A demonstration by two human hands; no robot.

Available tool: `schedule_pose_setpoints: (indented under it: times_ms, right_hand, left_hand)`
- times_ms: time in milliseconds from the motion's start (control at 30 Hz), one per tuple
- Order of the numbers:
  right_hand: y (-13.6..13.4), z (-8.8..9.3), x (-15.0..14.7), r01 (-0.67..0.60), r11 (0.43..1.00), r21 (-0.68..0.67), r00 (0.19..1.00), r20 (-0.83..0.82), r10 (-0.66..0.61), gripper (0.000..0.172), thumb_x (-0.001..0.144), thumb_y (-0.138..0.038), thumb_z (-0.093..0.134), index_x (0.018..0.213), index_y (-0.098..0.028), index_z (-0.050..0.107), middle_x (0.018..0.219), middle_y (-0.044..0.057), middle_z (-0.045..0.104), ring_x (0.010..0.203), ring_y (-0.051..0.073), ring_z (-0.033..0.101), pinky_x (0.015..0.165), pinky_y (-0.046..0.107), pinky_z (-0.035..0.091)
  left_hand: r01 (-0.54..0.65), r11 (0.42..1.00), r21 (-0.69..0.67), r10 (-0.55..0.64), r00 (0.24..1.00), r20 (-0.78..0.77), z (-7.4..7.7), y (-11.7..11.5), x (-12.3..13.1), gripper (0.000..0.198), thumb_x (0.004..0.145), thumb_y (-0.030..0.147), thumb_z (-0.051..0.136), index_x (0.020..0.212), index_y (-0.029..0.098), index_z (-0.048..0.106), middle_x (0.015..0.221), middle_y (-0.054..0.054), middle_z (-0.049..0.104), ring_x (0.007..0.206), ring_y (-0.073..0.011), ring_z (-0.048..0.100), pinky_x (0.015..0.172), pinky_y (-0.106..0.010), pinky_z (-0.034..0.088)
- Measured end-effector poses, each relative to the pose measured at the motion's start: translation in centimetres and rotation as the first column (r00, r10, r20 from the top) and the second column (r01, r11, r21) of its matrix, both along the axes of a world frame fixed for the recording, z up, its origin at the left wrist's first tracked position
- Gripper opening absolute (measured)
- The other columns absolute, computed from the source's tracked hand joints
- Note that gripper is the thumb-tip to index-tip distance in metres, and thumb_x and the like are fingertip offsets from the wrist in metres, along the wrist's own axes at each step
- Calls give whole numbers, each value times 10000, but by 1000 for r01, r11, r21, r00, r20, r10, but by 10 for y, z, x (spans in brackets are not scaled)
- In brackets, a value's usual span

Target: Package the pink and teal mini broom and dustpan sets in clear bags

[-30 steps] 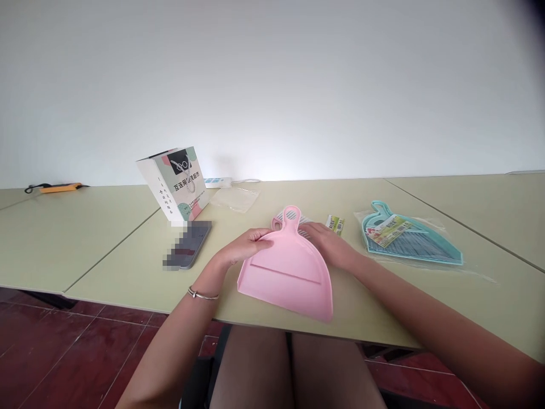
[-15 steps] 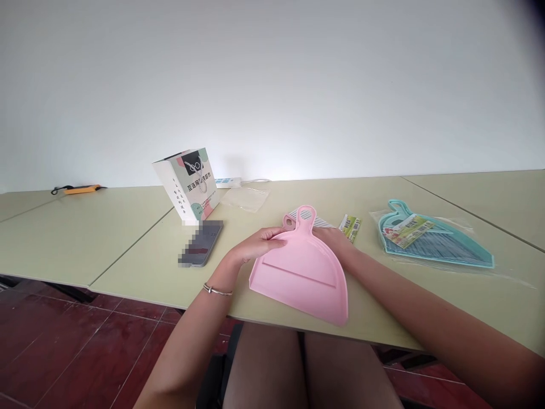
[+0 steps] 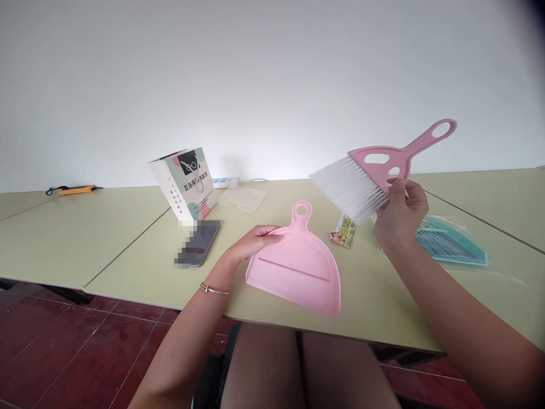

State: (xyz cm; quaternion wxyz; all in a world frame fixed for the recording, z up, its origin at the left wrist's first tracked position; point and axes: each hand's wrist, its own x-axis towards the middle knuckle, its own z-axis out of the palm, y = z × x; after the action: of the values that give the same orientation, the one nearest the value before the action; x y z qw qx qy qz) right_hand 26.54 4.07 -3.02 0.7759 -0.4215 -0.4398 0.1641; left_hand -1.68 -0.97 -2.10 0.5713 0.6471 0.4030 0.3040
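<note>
My left hand grips the upper left edge of a pink dustpan, thumb on its face and the other fingers hidden behind. The dustpan's ring handle points away from me and its wide edge faces me. Raised to the right, my right hand holds a pink hand brush by the side of its head. The brush's white bristles point left, and its looped handle slants up to the right. Between the two lies a green and white label card on the table.
Behind my right hand lies a teal dustpan and brush set in clear wrapping. To the left are a phone, a printed paper box and a clear plastic bag. An orange item with a black strap sits far left on the table.
My right hand has come out from behind the dustpan and lifted the pink brush up and to the right. The left hand still holds the dustpan, nearly in place.
</note>
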Motion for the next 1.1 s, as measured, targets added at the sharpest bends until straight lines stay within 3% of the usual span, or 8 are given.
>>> schedule_pose_setpoints:
  times_ms: [100, 233, 367, 600, 800, 867, 967, 1100]
  right_hand:
    - [-4, 4, -5, -173, 985, -18, 975, -145, 169, 252, 740, -510, 600, 782, -267, 549, 834, 32, 633, 729, 198, 567, 605, 338, 433]
    - [-23, 2, -35, -350, 894, -279, 896, 178, 406, 288, 719, -514, 609, 746, -228, 616, 813, 23, 662, 745, 189, 580, 620, 304, 421]
    - [-45, -7, -65, -332, 810, -483, 730, 412, 545, 329, 819, -512, 494, 830, -215, 635, 768, 22, 668, 687, 174, 564, 595, 283, 390]
    - [-55, -16, -83, -92, 946, -312, 757, 595, 270, 224, 857, -425, 452, 764, -224, 483, 806, 46, 564, 821, 213, 532, 721, 346, 412]
    - [-49, -25, -84, -85, 955, -284, 768, 592, 245, 259, 826, -475, 482, 874, -224, 442, 937, 86, 497, 938, 243, 493, 798, 405, 428]
    - [-47, -25, -81, -129, 916, -379, 775, 538, 332, 389, 797, -524, 516, 1011, -211, 427, 1042, 110, 504, 989, 245, 504, 809, 397, 437]
    - [-46, -19, -75, -269, 746, -609, 684, 424, 593, 481, 823, -578, 458, 1152, -229, 411, 1088, 89, 569, 973, 227, 553, 805, 369, 443]
    - [-45, -13, -72, -343, 594, -727, 532, 371, 761, 432, 882, -567, 335, 1011, -230, 572, 1018, 44, 641, 943, 225, 581, 805, 356, 434]
  left_hand:
    - [-128, 992, -7, 128, 992, 20, -7, 7, -1, 309, 710, 361, 639, 930, 145, 670, 830, -25, 646, 754, -158, 561, 691, -259, 387]
    - [-238, 971, 16, 237, 971, 40, -15, 14, -2, 309, 709, 332, 624, 966, 166, 664, 881, -29, 666, 803, -179, 584, 723, -276, 413]
    - [-265, 960, 94, 264, 964, 29, -16, 16, 0, 280, 751, 399, 586, 887, 166, 660, 842, -21, 653, 777, -169, 570, 705, -264, 406]
    - [-187, 940, 286, 203, 979, -27, -11, 8, 7, 385, 818, 512, 492, 839, 153, 630, 787, -17, 594, 740, -145, 514, 689, -252, 381]
    - [-118, 954, 276, 139, 989, -57, -16, 8, 6, 396, 800, 487, 545, 1012, 161, 616, 845, -19, 603, 731, -137, 526, 660, -239, 378]
    - [-143, 945, 293, 173, 982, -81, -17, 10, 6, 380, 799, 493, 541, 960, 158, 625, 834, -17, 604, 733, -142, 527, 659, -239, 375]
    - [-147, 933, 328, 194, 974, -115, -17, 11, 6, 362, 798, 502, 536, 892, 161, 614, 789, -3, 583, 713, -136, 511, 642, -236, 364]
    - [-108, 924, 367, 182, 968, -172, -16, 10, 7, 369, 831, 519, 470, 738, 168, 535, 675, 26, 486, 636, -111, 431, 601, -234, 321]
